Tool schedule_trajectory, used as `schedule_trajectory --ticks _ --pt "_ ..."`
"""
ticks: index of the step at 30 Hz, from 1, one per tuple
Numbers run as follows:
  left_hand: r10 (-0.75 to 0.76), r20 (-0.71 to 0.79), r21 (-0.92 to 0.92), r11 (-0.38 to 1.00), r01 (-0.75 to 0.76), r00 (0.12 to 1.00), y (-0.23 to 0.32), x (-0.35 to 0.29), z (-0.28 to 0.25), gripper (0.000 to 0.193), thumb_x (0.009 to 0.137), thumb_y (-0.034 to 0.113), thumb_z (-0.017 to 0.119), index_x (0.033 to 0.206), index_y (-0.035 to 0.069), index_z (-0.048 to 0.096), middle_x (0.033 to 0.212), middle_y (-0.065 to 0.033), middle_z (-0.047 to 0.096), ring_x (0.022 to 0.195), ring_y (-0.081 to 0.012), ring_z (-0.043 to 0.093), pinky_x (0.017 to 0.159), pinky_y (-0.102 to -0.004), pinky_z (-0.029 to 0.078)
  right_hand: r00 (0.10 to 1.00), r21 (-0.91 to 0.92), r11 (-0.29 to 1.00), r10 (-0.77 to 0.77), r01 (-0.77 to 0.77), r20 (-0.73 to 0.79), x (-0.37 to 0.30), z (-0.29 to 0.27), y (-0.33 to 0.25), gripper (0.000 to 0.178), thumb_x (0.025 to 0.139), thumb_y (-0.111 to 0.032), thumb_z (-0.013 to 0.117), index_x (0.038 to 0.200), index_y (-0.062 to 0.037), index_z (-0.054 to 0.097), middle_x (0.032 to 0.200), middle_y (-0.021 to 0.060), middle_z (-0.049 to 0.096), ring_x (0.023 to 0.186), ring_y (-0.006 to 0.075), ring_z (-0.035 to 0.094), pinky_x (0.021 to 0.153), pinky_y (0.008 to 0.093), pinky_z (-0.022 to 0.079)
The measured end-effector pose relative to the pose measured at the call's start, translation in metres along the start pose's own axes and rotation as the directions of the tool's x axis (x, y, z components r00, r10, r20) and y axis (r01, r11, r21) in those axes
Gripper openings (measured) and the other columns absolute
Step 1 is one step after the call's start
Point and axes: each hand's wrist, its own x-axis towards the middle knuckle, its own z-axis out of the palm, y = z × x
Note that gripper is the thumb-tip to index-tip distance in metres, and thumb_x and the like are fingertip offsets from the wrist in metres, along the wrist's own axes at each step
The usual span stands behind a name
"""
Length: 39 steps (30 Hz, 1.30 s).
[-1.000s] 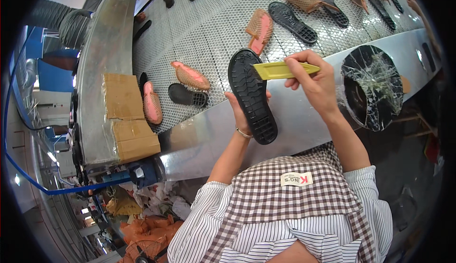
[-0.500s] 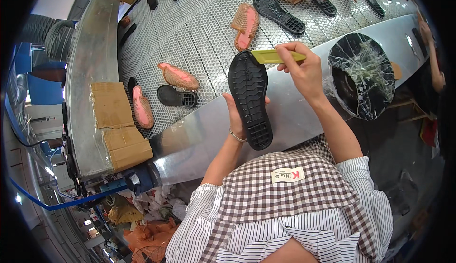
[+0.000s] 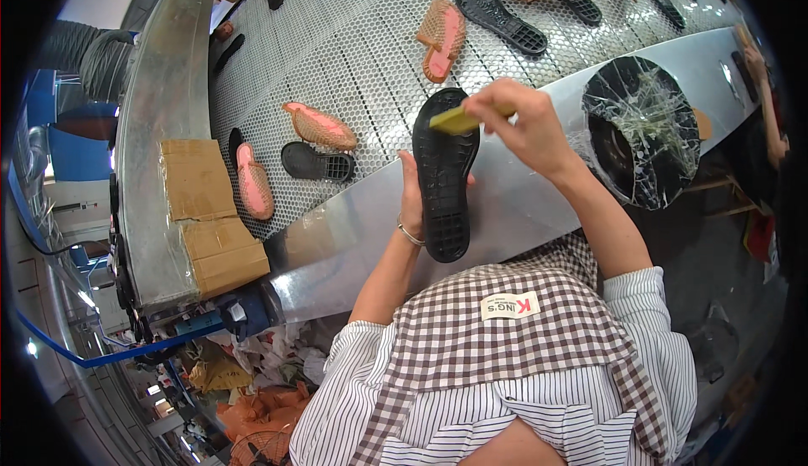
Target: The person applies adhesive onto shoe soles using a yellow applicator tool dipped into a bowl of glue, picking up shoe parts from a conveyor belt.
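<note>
Holds a black sole (image 3: 446, 184) in the left hand (image 3: 411, 188), curled round its edges with the thumb along the left side and fingertips just showing at the right (palm and most of the fingers hidden behind). Has it up above a metal ledge (image 3: 526, 201), toe end pointing away, gridded heel end toward the body, patterned face up. Grips a yellow flat tool (image 3: 453, 123) in the right hand (image 3: 520, 125), closed between thumb and bent fingers, with the tip over the upper part of the sole; cannot tell whether touching. Faces a mesh belt (image 3: 379, 45) bearing, just beyond the toe, a tan woven upper (image 3: 438, 41) with pink lining near a loose sole (image 3: 501, 21). Has 2 more pink-lined uppers (image 3: 321, 125) farther left, near brown cardboard (image 3: 198, 178). Wears a checked apron (image 3: 480, 348) over a striped shirt (image 3: 648, 323), plus a bracelet (image 3: 410, 234) on the left wrist.
</note>
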Motion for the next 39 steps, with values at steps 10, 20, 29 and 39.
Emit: schedule_trajectory --ticks 10,20,29,39 --pt "0.321 -0.341 0.129 0.947 -0.294 0.883 0.060 0.052 -0.039 0.068 0.097 0.062 0.026 0.125 0.006 0.053 0.095 -0.0064 0.065 0.079 -0.0108 0.061 0.067 -0.0224 0.051 0.978 -0.125 0.978 -0.179 0.166 -0.105 -0.019 0.018 -0.015 0.009 0.081 -0.001 0.069 0.091 -0.0013 0.068 0.083 0.0079 0.064 0.066 0.0169 0.063 0.059 0.0282 0.050" --pt "0.904 -0.427 0.892 0.420 -0.167 -0.006 0.104 0.009 -0.205 0.034 0.091 0.022 0.059 0.116 -0.001 0.057 0.094 -0.0090 0.062 0.084 -0.0171 0.057 0.076 -0.0291 0.047 0.931 -0.170 0.976 0.064 -0.133 -0.361 -0.090 -0.079 -0.018 0.007 0.088 0.000 0.063 0.094 0.0019 0.066 0.088 0.0068 0.062 0.062 0.0092 0.058 0.055 0.0212 0.045" --pt "0.646 -0.759 0.349 0.511 0.786 -0.083 0.094 0.033 -0.217 0.126 0.050 0.076 0.074 0.143 0.007 0.024 0.139 -0.0310 0.034 0.129 -0.0478 0.032 0.101 -0.0570 0.032 0.781 -0.334 0.880 0.063 -0.337 -0.622 -0.128 -0.137 -0.011 0.008 0.088 -0.005 0.064 0.092 0.0015 0.067 0.084 0.0057 0.064 0.064 0.0097 0.059 0.054 0.0223 0.048" --pt "0.652 -0.711 0.674 0.738 -0.009 0.263 0.132 -0.021 -0.218 0.086 0.068 0.009 0.075 0.139 0.002 0.028 0.109 -0.0152 0.058 0.091 -0.0274 0.061 0.080 -0.0393 0.053 0.875 -0.414 0.838 0.142 -0.355 -0.462 -0.135 -0.141 -0.004 0.014 0.086 -0.011 0.067 0.090 0.0019 0.066 0.082 0.0094 0.064 0.066 0.0179 0.063 0.056 0.0286 0.049"
